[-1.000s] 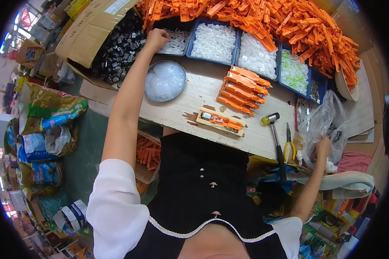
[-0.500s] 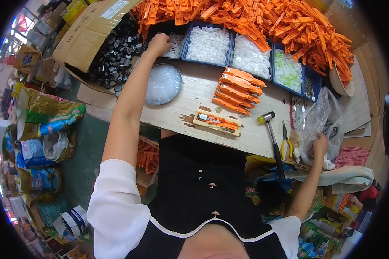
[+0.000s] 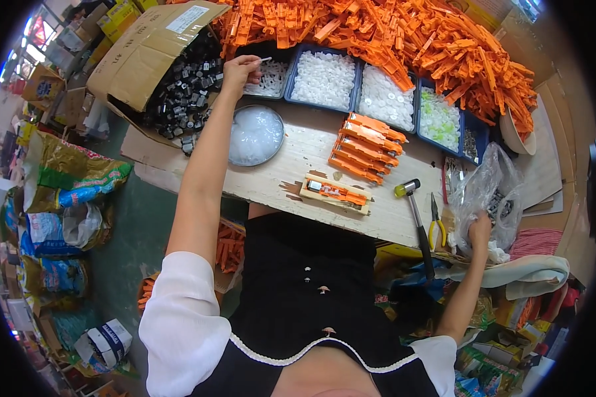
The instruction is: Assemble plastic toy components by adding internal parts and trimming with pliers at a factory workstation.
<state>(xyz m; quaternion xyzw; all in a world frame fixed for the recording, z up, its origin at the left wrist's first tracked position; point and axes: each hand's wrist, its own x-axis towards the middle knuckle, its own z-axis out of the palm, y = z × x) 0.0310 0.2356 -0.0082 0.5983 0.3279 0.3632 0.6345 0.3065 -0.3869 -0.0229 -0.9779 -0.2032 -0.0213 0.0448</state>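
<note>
The left hand [image 3: 237,68], at 11 o'clock, pinches one small white part [image 3: 266,59] above the leftmost of four blue trays [image 3: 324,79]. At 3 o'clock the right hand [image 3: 479,231] grips one clear plastic bag [image 3: 490,192]. Between them lie one hammer [image 3: 417,221], one pair of pliers [image 3: 434,225] and one round dish [image 3: 255,135].

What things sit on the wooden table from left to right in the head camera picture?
Cardboard box of black parts → round clear dish → row of orange pieces → hammer → pliers → clear plastic bag.
</note>
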